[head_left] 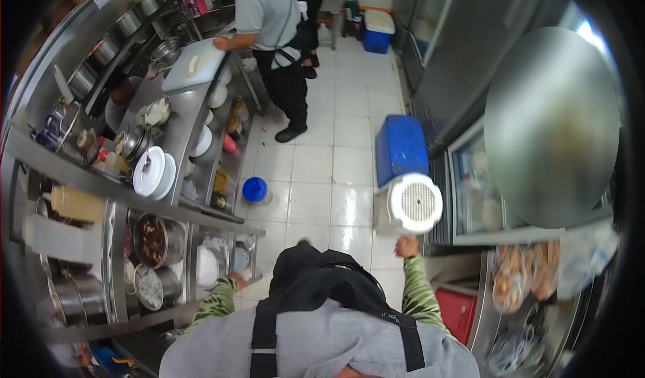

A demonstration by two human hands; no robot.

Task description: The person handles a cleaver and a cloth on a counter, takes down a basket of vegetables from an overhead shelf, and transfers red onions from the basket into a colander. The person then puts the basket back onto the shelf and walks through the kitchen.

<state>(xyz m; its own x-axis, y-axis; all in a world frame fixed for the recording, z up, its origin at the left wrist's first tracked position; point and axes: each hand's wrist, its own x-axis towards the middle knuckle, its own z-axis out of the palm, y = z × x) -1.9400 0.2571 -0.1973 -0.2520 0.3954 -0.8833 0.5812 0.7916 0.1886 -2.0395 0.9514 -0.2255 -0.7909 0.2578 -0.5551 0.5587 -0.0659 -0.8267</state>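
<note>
My right hand hangs at my side with its fingers curled in. Nothing shows in it. Just ahead of it stands a white plastic stool with a grated round top, and a gap between hand and stool cannot be made out clearly. Low on the other side is my left hand, beside the metal shelving that holds plastic bags. Its fingers are blurred and partly hidden. Green patterned sleeves cover both my forearms.
A blue cooler is behind the stool, along the fridges. A blue-lidded container sits on the tiled floor. Ahead left, a person stands at a counter with a cutting board. Pots fill the left shelves.
</note>
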